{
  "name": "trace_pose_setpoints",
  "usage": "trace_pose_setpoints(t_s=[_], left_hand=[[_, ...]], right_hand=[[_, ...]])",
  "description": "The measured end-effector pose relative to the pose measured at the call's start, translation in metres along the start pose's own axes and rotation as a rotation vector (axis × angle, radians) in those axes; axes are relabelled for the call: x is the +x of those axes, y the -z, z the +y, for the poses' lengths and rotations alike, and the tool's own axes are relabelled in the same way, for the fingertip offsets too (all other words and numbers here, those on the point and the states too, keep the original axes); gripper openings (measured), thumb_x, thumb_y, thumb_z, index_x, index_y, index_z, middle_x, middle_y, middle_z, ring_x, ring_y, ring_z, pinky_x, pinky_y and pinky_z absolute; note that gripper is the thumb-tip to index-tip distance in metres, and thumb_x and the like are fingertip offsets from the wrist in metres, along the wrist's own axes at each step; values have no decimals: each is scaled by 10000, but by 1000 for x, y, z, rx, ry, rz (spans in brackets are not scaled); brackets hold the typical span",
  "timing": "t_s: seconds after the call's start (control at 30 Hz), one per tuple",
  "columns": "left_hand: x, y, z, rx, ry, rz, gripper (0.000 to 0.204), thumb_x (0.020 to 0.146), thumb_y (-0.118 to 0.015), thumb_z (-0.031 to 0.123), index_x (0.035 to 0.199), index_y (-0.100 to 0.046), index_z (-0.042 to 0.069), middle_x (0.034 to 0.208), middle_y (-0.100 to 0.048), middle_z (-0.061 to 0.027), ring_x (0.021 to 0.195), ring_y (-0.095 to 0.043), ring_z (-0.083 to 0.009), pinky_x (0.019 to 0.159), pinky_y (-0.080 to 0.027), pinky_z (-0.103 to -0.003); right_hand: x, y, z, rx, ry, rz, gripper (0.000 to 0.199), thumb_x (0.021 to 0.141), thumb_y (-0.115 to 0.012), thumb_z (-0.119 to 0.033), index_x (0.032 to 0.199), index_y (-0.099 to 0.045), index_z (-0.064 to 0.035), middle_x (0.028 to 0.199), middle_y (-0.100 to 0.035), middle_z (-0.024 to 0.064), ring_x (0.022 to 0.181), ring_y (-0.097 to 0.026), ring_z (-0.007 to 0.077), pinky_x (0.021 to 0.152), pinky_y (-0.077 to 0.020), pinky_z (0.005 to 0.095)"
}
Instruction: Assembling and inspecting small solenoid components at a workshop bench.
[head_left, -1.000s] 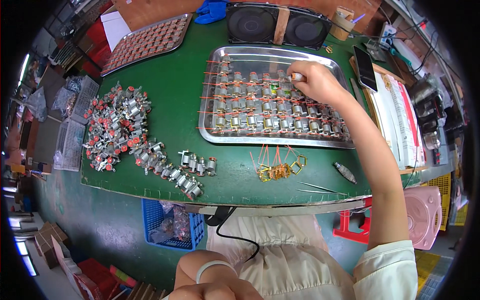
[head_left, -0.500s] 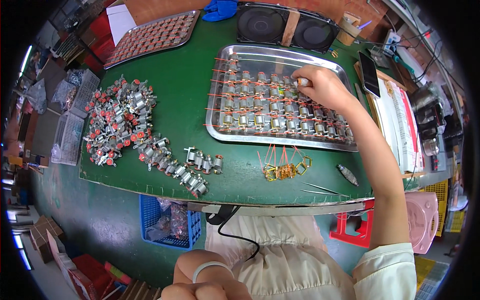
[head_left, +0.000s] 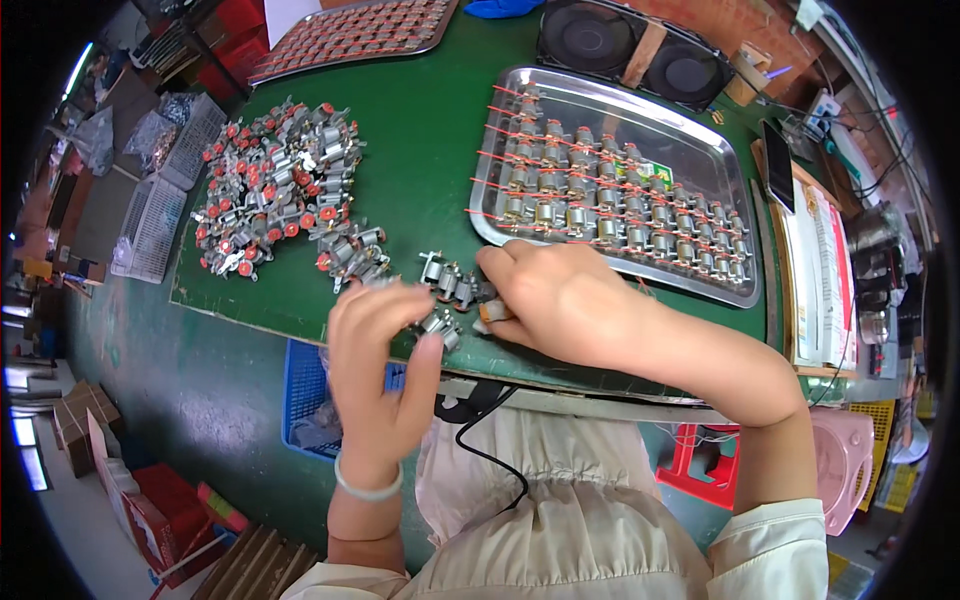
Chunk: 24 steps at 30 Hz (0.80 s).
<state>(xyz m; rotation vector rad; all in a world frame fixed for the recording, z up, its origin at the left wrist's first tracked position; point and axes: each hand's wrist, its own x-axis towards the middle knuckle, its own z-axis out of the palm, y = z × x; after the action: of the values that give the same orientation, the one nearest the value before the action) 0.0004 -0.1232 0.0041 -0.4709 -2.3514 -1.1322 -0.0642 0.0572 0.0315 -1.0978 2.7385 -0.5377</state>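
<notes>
Both hands (head_left: 378, 350) (head_left: 565, 300) curve inward beside silver motors (head_left: 448, 280).

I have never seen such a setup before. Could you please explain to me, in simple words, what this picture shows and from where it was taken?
There is no machine here: these are a person's own bare hands. A wide fisheye camera worn on the head looks down, so straight edges bend near the rim.

On the green table, a heap of what look like small electric motors lies at the left. A metal tray at the right holds rows of them with thin red wires; a second filled tray stands further back.

The left hand, slightly blurred, is open beside the loose motors near the front edge. The right hand reaches to the same motors; its fingertips are partly hidden, so I cannot tell whether it grips one.
</notes>
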Motion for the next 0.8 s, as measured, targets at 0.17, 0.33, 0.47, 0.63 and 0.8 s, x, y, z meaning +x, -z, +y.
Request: trace_pose_setpoints(t_s=[0.17, 0.33, 0.47, 0.63, 0.8], left_hand=[[-3, -12, -26, 226, -57, -120, 275, 736, -607, 163, 987, -579, 53, 1084, -545, -79, 1075, -451, -292, 1004, -183, -477], [-9, -17, -35, 273, -65, -67, 353, 764, -601, 339, 974, -588, 56, 1085, -541, -81, 1115, -414, -299, 997, -177, -489], [-10, -26, -37, 319, -80, 21, 394, 783, -555, 428, 945, -593, 71, 1078, -546, -76, 1123, -408, -298, 988, -184, -498], [-9, -31, -42, 334, -90, 66, 296, 838, -508, 341, 919, -597, 70, 1073, -558, -74, 1129, -419, -303, 991, -196, -489], [-12, -34, -53, 217, -127, 158, 171, 819, -550, 247, 857, -613, 93, 1052, -569, -59, 1121, -436, -287, 985, -209, -483]], right_hand=[[12, -15, -2, -39, -29, 19, 259, 663, -676, -184, 769, -534, 5, 713, -583, 163, 713, -593, 325, 605, -481, 402], [-3, 7, 2, -39, -119, -185, 236, 656, -661, -149, 772, -529, 8, 729, -578, 147, 719, -587, 324, 624, -471, 396], [-24, 5, -3, -11, -56, -129, 260, 642, -679, -129, 792, -511, -1, 747, -561, 126, 707, -581, 319, 611, -463, 394], [-21, 7, -4, -6, -90, -178, 416, 602, -743, -247, 862, -529, -2, 790, -566, 117, 748, -584, 302, 629, -465, 378], [-19, 8, -6, -43, -42, -148, 433, 591, -749, -274, 857, -534, -8, 797, -564, 112, 735, -587, 294, 609, -466, 374]])
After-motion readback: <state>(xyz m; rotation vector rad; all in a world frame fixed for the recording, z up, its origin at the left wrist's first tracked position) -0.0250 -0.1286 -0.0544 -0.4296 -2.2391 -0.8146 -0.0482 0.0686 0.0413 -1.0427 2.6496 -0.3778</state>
